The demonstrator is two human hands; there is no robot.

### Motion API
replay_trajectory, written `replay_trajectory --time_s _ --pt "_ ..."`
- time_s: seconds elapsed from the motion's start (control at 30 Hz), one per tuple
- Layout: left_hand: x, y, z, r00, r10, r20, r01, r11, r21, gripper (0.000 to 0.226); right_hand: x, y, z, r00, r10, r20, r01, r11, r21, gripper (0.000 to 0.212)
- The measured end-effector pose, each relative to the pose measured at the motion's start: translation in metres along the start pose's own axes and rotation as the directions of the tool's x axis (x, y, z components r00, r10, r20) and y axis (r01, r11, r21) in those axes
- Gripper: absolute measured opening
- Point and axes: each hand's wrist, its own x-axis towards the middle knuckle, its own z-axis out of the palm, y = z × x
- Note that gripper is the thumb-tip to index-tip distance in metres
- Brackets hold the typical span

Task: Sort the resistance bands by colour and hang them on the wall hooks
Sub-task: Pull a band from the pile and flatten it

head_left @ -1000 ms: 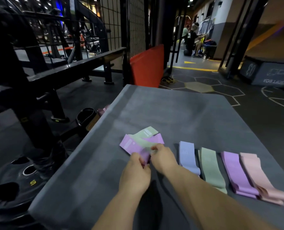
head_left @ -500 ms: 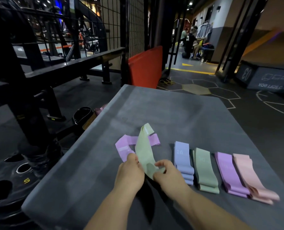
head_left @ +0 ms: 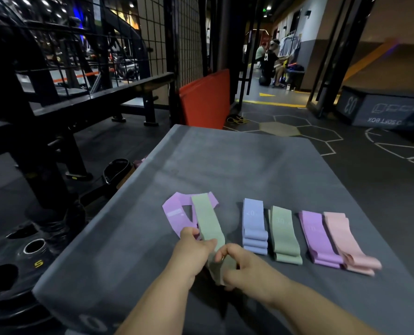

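My L hand [head_left: 193,251] curls round near end of purple band [head_left: 174,215]; R hand [head_left: 248,270] pinches near end of green band [head_left: 208,222] lying over it, on grey counter [head_left: 225,165].

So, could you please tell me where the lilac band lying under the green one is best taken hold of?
I would take the lilac band at its far-left bend, coming from the left. There the loop lies open and bare, while the green band crosses its right side and the left hand covers its near end. The right hand grips the green band.
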Motion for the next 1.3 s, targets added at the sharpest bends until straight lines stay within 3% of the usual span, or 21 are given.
replay_trajectory --time_s 0.13,0.23,0.4,0.57,0.73,0.9,1.03,1.3 --pt "-0.011 -0.004 0.001 1.0 0.025 0.014 -0.025 1.0 -0.001 0.052 -0.02 0.006 -0.01 0.995 -0.071 0.067 0.068 0.997 0.044 0.028" --pt "-0.019 -0.008 0.0 0.998 0.05 0.023 -0.052 0.996 0.067 0.054 -0.036 0.012 -0.018 0.993 -0.112 0.022 0.112 0.994 0.017 0.026" --pt "-0.036 -0.008 -0.005 0.99 0.137 -0.041 -0.106 0.897 0.429 0.056 -0.064 0.027 -0.033 0.993 -0.094 -0.076 0.098 0.993 0.057 0.028" --pt "-0.049 -0.013 -0.004 0.977 0.211 -0.017 -0.159 0.783 0.602 0.05 -0.092 0.048 -0.052 1.0 0.024 0.016 -0.027 0.98 0.196 0.033" --pt "-0.051 -0.015 -0.005 0.966 0.253 -0.045 -0.15 0.697 0.701 0.045 -0.116 0.068 -0.077 0.982 0.188 -0.01 -0.187 0.969 -0.163 0.027" --pt "-0.047 -0.015 -0.001 0.964 0.257 -0.067 -0.124 0.66 0.741 0.047 -0.124 0.085 -0.096 0.962 0.201 -0.185 -0.267 0.827 -0.494 0.025" --pt "-0.045 -0.018 0.001 0.971 0.236 -0.039 -0.113 0.596 0.795 0.045 -0.121 0.095 -0.103 0.948 0.159 -0.275 -0.296 0.755 -0.584 0.023" --pt "-0.036 -0.021 -0.01 0.98 0.198 -0.033 -0.076 0.52 0.851 0.05 -0.112 0.097 -0.108 0.933 0.093 -0.347 -0.291 0.762 -0.578 0.023"
